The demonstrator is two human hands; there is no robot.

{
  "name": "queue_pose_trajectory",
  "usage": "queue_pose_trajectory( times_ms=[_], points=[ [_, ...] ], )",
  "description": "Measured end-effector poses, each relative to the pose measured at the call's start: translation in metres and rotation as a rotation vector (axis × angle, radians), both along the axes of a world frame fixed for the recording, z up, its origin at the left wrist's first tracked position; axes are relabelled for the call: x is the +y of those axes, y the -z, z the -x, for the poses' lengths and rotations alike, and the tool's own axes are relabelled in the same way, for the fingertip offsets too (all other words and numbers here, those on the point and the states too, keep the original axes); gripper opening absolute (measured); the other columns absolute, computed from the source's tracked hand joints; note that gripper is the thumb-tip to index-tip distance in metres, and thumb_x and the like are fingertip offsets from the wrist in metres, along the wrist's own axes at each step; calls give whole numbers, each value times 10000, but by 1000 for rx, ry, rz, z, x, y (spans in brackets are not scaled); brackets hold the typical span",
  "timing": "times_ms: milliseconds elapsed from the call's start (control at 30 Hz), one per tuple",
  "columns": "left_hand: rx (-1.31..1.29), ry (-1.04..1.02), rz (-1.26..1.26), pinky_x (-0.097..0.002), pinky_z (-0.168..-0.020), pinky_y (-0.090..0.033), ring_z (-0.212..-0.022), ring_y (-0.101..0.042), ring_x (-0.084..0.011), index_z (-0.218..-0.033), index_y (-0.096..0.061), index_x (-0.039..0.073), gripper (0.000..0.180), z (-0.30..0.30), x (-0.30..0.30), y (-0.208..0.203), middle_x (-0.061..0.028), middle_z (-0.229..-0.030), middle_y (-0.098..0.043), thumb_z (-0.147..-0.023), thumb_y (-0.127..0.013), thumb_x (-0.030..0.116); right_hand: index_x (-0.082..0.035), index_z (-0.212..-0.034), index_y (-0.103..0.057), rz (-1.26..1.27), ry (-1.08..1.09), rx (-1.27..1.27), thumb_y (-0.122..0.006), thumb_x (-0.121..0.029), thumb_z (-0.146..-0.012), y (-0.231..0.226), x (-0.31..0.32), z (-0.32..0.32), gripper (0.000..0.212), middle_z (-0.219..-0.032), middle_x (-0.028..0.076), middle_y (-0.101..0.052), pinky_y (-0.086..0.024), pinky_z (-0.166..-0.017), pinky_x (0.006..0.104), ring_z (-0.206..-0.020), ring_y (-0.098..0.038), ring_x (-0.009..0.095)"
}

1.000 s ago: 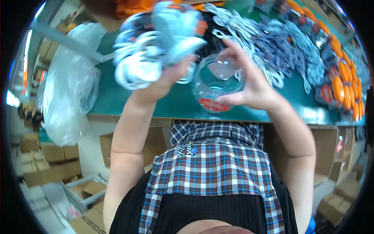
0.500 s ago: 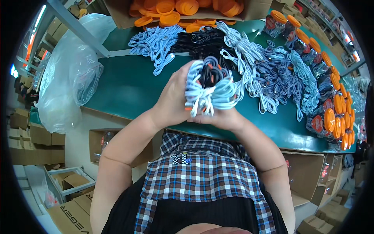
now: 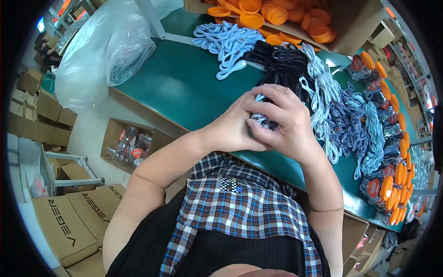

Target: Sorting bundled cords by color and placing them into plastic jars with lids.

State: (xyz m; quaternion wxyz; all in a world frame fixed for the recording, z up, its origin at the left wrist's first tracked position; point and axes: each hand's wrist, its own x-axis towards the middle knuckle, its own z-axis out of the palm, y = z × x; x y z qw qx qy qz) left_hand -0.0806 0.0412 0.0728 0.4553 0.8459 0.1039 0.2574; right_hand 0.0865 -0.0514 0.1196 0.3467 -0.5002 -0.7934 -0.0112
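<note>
A bundle of coiled cables (image 3: 263,119) is held between my two hands above the front part of the table, and only a little of it shows. My left hand (image 3: 230,124) wraps it from the left. Over its top curl the fingers of my right hand (image 3: 290,120), hiding most of the coils. Just beyond my hands lie black cables (image 3: 281,60), with light blue cables (image 3: 226,41) to their left. White cables (image 3: 321,69), grey-blue cables (image 3: 348,115) and pale teal cables (image 3: 373,138) are spread to the right.
The green table (image 3: 184,87) carries a cardboard box (image 3: 355,27) of orange lids (image 3: 277,14) at the back. Clear jars with orange lids (image 3: 386,188) line the right edge. A plastic bag (image 3: 87,69) hangs at left. Below stands a box of jars (image 3: 108,138).
My right hand has come up over the top of the cable bundle, which faced up in full view before. The whole view has shifted, moving the table's things right and tilting them.
</note>
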Motion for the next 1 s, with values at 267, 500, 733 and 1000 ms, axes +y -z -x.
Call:
queue_pose_trajectory(
  times_ms=[267,500,733,1000],
  points=[
    [-34,55,222,-489,-1161,-343,-1391,-423,-364,-1561,-266,56,1078,26,11,35,-186,-1522,-402,-689,-887,177,-142,-1185,-724,52,119,-210,-783,-247,-774,2,-12,20,429,-1376,89,-616,-450,-1045,511,-1243,-570,360],
    [-446,46,596,-500,-1180,-318,-1432,-378,-377,-1580,-210,39,1160,38,25,62,-203,-1567,-348,-678,-918,216,-165,-1243,-681,-208,57,-135,-747,-299,-809,-9,-3,15,459,-1380,114,-591,-440,-962,460,-1255,-549,346],
    [-180,-165,32,-451,-1164,-343,-1417,-400,-367,-1571,-237,26,1199,43,36,59,-197,-1553,-371,-627,-952,216,-103,-1237,-701,20,65,-214,-763,-308,-836,6,34,38,455,-1377,164,-605,-475,-990,489,-1258,-575,369],
    [-214,69,287,-426,-1149,-358,-1351,-458,-340,-1534,-306,42,1226,34,73,84,-177,-1511,-407,-536,-994,227,1,-1163,-708,410,-17,184,-692,-186,-929,-13,119,-56,300,-1103,148,-726,-558,-750,335,-836,-707,259]
  ],
)
